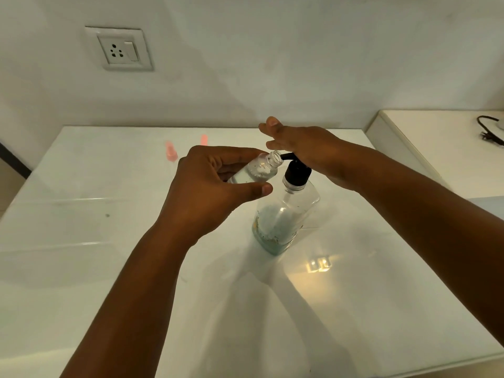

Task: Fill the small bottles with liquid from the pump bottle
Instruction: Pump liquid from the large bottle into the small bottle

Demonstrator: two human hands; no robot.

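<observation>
A white table (81, 241) fills most of the view, glossy, with a bright lamp glare (319, 264) near its middle. Behind it rises a pale wall (272, 64) with a socket (118, 49) at upper left; a second white counter (436, 137) stands to the right, a dark cord (489, 129) lying on it.

The pump bottle (285, 214) stands upright on the table at centre — clear, with a little bluish liquid at its bottom and a black pump head (297, 170). The right hand (305, 148) lies flat on top of the pump, fingers straight and together, gripping nothing.

The left hand (215, 186) holds the small bottle (259, 169) between thumb and curled fingers — tilted, uncapped, its open neck right at the black spout, with some clear liquid and bubbles inside.

Two pink shapes (171, 151) sit far back on the table, too blurred to name.
</observation>
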